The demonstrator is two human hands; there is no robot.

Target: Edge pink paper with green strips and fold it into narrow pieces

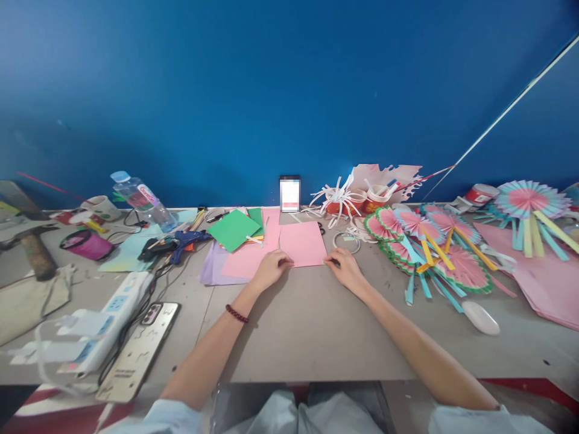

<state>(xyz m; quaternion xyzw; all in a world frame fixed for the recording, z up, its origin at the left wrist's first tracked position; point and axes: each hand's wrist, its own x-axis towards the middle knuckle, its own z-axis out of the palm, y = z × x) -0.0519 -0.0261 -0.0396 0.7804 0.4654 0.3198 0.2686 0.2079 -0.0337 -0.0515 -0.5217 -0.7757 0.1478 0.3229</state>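
A square sheet of pink paper (304, 241) lies in front of me on the grey table. My left hand (272, 268) pinches its near left corner between thumb and fingers. At the near right corner, my right hand (342, 266) holds the sheet the same way. Larger pink and purple sheets (212, 268) lie just left of it, partly under my left hand's side. On those rests a stack of green paper squares (233, 229).
Paper fans (456, 265) with ribbons and a white computer mouse (481, 317) lie right. Left are a glue gun (185, 242), power strip (113, 319), phone (140, 355), bottle (145, 199) and hammer (36, 253). A lit phone (290, 194) leans against the blue wall.
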